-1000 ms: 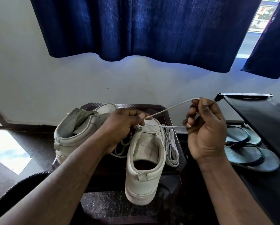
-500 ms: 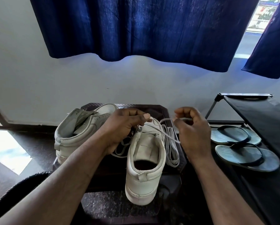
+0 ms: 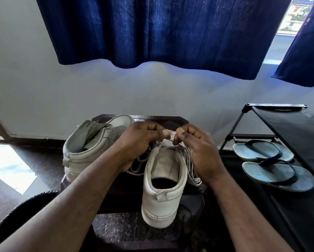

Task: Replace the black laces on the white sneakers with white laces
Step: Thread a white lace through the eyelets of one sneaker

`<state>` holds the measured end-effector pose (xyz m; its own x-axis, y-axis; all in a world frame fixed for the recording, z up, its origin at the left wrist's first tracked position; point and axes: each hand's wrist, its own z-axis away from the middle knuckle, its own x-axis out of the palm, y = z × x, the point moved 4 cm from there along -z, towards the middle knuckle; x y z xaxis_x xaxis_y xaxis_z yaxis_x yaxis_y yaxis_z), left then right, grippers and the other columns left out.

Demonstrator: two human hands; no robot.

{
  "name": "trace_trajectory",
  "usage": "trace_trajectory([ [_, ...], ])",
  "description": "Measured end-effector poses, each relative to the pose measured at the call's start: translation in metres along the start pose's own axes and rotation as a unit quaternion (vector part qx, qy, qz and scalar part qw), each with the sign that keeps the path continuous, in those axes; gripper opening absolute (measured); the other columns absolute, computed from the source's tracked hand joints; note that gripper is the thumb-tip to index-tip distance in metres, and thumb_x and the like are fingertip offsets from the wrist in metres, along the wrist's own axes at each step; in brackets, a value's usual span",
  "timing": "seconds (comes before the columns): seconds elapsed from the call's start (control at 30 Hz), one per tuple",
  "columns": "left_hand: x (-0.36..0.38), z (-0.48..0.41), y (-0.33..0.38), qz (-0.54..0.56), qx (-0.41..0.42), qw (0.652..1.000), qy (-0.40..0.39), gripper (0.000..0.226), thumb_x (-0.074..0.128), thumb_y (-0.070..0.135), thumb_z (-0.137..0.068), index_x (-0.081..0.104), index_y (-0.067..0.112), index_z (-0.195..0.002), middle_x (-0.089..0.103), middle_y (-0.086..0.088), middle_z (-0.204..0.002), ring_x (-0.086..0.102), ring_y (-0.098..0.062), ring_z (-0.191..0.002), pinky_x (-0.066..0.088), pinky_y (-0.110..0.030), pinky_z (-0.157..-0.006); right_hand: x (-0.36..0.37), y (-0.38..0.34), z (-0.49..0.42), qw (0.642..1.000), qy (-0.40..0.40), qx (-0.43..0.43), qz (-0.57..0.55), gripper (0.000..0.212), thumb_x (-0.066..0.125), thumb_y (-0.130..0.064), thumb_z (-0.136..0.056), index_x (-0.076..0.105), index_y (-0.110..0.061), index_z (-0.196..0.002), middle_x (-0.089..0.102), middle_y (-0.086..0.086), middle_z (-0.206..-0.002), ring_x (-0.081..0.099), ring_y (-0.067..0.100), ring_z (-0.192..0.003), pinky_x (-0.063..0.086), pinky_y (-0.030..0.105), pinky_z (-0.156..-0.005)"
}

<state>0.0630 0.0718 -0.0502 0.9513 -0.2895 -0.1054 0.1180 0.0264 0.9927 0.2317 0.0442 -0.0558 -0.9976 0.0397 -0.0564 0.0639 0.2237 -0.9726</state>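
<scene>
Blocking sneaker (image 3: 163, 188) front, hands (image 3: 138, 142) (image 3: 198, 150) pinch lace (image 3: 171, 134); flip-flops (image 3: 278, 176) nr rack (image 3: 289, 120)

One head-worn, wide-angle view looks forward and down from above and behind the heel of the sneaker (image 3: 162, 193). The camera is near, so the sneaker is large in the lower middle of the frame. Beyond the sneaker, the wall (image 3: 43, 88) and blue curtain (image 3: 152, 30) fill the top. Right of the sneaker, a shoe rack (image 3: 289, 124) runs to the edge.

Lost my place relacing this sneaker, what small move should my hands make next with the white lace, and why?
Probably thread the white lace onward through the near sneaker: the left hand and right hand pinch it just above the tongue.
</scene>
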Motion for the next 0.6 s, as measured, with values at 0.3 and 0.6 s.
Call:
trace_trajectory([
  [0.3, -0.015, -0.003, -0.003, -0.045, -0.014, 0.996, 0.079, 0.019, 0.07, 0.021, -0.096, 0.077, 0.018, -0.078, 0.064, -0.004, -0.071, 0.044, -0.014, -0.061, 0.038, -0.03, -0.061, -0.047, -0.016, -0.007, 0.89, 0.065, 0.011, -0.451, 0.025, 0.05, -0.022, -0.096, 0.063, -0.019, -0.075, 0.06, -0.004, -0.074, 0.048, 0.011, -0.06, 0.042, 0.025, -0.059],
  [0.6, -0.019, -0.005, -0.009, -0.056, -0.053, 0.987, 0.138, 0.013, 0.073, 0.025, -0.085, 0.076, 0.021, -0.073, 0.076, -0.016, -0.09, 0.057, -0.016, -0.068, 0.043, -0.033, -0.072, -0.092, -0.023, -0.004, 0.857, 0.08, -0.077, -0.503, 0.018, 0.052, -0.03, -0.092, 0.065, -0.026, -0.08, 0.064, -0.011, -0.083, 0.041, 0.003, -0.055, 0.033, 0.02, -0.052],
])
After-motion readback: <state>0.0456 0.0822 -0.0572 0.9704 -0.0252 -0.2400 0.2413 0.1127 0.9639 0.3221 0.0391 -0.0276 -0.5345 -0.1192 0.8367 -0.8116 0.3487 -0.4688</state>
